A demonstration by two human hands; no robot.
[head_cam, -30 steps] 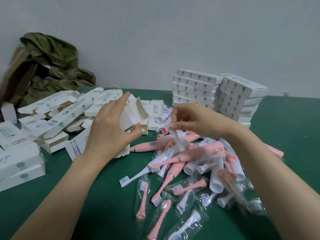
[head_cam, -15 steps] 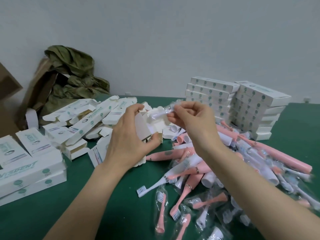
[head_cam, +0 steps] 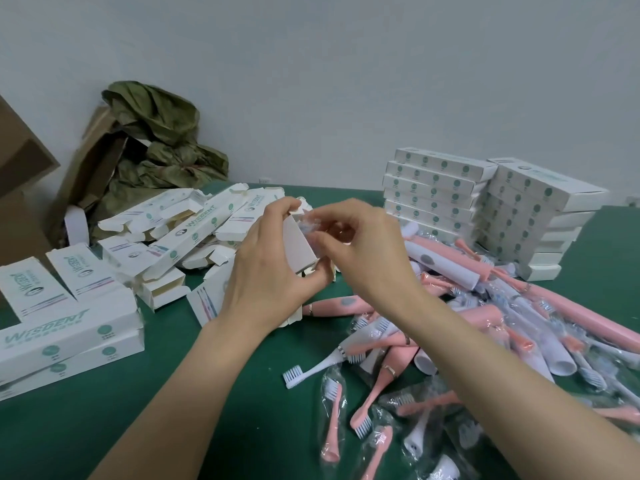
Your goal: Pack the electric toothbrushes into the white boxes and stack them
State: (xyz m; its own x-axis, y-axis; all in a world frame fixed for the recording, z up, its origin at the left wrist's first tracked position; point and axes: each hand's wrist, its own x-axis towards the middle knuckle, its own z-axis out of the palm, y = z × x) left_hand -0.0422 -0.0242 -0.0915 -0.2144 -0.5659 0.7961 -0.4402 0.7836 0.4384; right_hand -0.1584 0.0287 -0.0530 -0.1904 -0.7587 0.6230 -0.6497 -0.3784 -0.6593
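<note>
While the left hand (head_cam: pixel 273 271) grips an open white box (head_cam: pixel 299 247) over the green table (head_cam: pixel 173 427), fingers and thumb curled round its sides, the right hand (head_cam: pixel 367 251) pinches a small clear-bagged brush head (head_cam: pixel 311 223) right at the box's upper open end. That's the head view, the only one. The box is tilted, mouth up and away from the camera. The bag touches the mouth, but fingers cover it, so I can't tell if any of it is inside. Whether a handle is in this box is also hidden.

Step in hand, as I judge it: loading. An accessory piece is being fed into the box, and it isn't being closed yet.

Other items:
- A loose pile of toothbrushes (head_cam: pixel 450 327), pink and white with more bagged heads mixed in, lies on the table under and right of the right forearm.
- A heap of open empty boxes (head_cam: pixel 194 233) sits left of the hands, toward the back.
- Two stacks of packed boxes (head_cam: pixel 436 188) stand back right, side by side, just behind the pile.
- Some closed boxes (head_cam: pixel 69 341) lie at near left.
- Olive cloth (head_cam: pixel 156 143) and brown cardboard (head_cam: pixel 20 161) sit back left, not involved.

Next move probably calls for pushing the bag straight down the mouth with the right fingertips, left hand steadying the thin card without squashing it — then tucking the flap and carrying the box to a stack. The crinkly bag could snag on the flap edge.
</note>
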